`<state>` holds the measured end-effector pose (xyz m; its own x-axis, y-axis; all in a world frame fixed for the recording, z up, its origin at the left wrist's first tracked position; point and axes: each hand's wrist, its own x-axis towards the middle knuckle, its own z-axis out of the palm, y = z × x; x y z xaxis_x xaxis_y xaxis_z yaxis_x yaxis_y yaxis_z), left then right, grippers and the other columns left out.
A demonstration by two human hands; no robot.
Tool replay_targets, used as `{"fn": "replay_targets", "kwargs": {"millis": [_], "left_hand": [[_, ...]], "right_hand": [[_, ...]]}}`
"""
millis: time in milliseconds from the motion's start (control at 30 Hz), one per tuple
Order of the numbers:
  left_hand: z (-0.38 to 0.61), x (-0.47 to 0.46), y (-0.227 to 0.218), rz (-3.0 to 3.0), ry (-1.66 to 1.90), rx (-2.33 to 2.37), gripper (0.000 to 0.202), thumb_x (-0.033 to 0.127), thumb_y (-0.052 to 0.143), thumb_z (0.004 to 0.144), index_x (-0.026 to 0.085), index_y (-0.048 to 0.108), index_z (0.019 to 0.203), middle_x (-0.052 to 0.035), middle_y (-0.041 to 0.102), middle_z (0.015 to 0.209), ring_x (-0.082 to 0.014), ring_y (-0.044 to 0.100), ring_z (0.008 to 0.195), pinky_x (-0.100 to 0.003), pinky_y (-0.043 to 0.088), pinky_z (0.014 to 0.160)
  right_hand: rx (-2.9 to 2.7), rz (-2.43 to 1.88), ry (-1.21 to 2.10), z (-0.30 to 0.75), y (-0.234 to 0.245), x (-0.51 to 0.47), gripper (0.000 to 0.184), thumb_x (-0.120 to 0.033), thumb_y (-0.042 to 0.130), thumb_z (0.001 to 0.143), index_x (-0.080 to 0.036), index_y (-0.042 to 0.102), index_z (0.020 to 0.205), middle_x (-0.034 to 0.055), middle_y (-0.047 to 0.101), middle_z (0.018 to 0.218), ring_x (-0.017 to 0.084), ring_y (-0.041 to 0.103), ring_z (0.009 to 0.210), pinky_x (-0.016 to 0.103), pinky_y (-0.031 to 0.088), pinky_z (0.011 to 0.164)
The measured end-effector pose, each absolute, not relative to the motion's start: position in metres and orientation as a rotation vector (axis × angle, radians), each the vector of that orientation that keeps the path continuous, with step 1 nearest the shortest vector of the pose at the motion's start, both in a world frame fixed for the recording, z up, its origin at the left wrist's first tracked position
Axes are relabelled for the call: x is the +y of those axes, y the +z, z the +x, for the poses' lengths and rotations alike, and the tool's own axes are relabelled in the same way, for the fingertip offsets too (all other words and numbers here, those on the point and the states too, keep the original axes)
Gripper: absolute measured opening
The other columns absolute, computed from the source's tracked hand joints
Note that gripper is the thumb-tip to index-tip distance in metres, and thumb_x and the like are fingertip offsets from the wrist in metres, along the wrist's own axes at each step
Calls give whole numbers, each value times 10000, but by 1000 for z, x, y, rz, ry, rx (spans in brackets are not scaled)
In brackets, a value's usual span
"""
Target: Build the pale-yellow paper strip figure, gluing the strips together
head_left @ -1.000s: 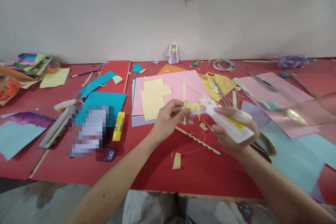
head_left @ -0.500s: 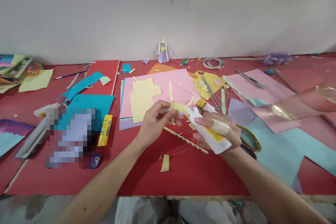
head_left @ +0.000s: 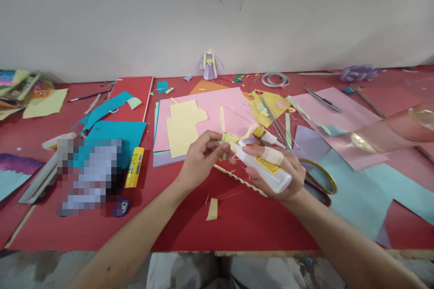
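Observation:
My left hand (head_left: pixel 203 156) pinches a small pale yellow paper piece (head_left: pixel 230 137) between thumb and fingers, over the middle of the red table. My right hand (head_left: pixel 286 167) is wrapped round a white glue bottle (head_left: pixel 267 172) with a yellow label. The bottle tilts, its nozzle pointing up and left and close to the yellow piece; whether they touch I cannot tell. A bandage covers one right finger. Under my hands lies a yellow patterned pencil (head_left: pixel 237 179). Just beyond is a second glue bottle (head_left: pixel 266 135), and scissors (head_left: pixel 320 176) lie partly behind my right hand.
A paper doll (head_left: pixel 209 65) in a purple dress leans against the wall. Pink sheets (head_left: pixel 217 104) with yellow cut-outs lie ahead. On the left are a glue stick (head_left: pixel 134 167) and a box cutter (head_left: pixel 39 180); a clear plastic bottle (head_left: pixel 393 131) lies right.
My right hand has shifted slightly left with the glue bottle, bringing its nozzle nearer the yellow paper piece. My left hand has barely moved and keeps its pinch.

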<state>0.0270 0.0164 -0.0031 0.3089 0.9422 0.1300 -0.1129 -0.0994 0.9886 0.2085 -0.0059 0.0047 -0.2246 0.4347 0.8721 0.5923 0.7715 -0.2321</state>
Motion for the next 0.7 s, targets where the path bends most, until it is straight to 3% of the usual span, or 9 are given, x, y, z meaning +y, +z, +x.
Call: {"fn": "replay_targets", "kwargs": {"millis": [133, 533, 700], "left_hand": [[27, 17, -4, 1350, 1098, 854, 200, 354, 609, 875, 198, 485, 889, 18, 670, 699, -98, 640, 605, -205, 485, 591], [28, 19, -5, 1282, 1091, 877, 246, 370, 654, 836, 192, 492, 888, 32, 667, 672, -104, 639, 596, -228, 510, 629], [27, 20, -5, 1271, 1095, 902, 219, 355, 631, 858, 192, 494, 912, 12, 697, 736, -112, 653, 617, -241, 514, 638]], "right_hand": [[-1921, -693, -186, 209, 7, -3, 498, -155, 654, 814, -217, 527, 1292, 15, 720, 752, 158, 651, 586, 273, 533, 520], [-1948, -764, -204, 208, 10, -4, 371, -176, 663, 823, -208, 580, 1183, 1, 717, 721, 141, 625, 546, 260, 499, 528], [-1925, -761, -192, 208, 9, -3, 411, -185, 694, 799, -239, 583, 1191, -2, 723, 715, 153, 633, 535, 273, 496, 499]]}}
